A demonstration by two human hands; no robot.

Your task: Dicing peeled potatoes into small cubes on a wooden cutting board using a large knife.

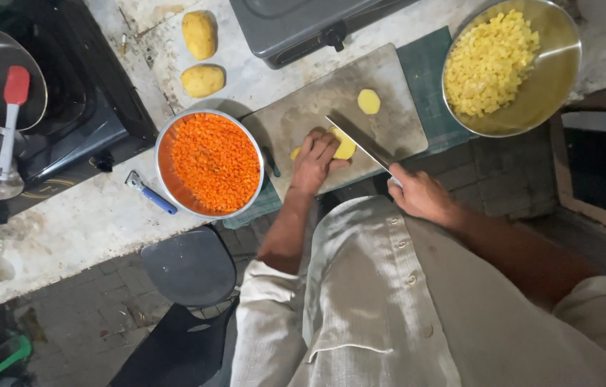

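Under your left hand (314, 159), on the grey rectangular cutting board (389, 79), lies a peeled pale-yellow potato piece (346, 145); your fingers (321, 143) curl down over its near end and pin it flat. Your right hand (421, 193) is wrapped tight around the handle of a long steel-bladed kitchen knife (360, 140), whose blade runs slantwise across the board with its edge right beside the held piece. A round yellow potato slice (369, 101) lies apart on the board, farther from you, and a small scrap shows at your left wrist.

Judging by how things lie, the cutting is well along but not finished. The wide steel bowl (561, 79) at the far right of the worktop (88, 222) already holds a heap of small yellow potato cubes (489, 61), while two whole peeled yellow potatoes (201, 57) wait uncut beyond the board. The piece under your fingers looks smooth, moist and partly cut down, with one flat face towards the blade.

Left of the board stands a round metal pan of finely diced orange carrot (213, 161), and just beside it lies a blue-handled peeler (149, 192). Farther left, a dark frying pan with a red spatula (11, 107) sits on a black stove (81, 122).
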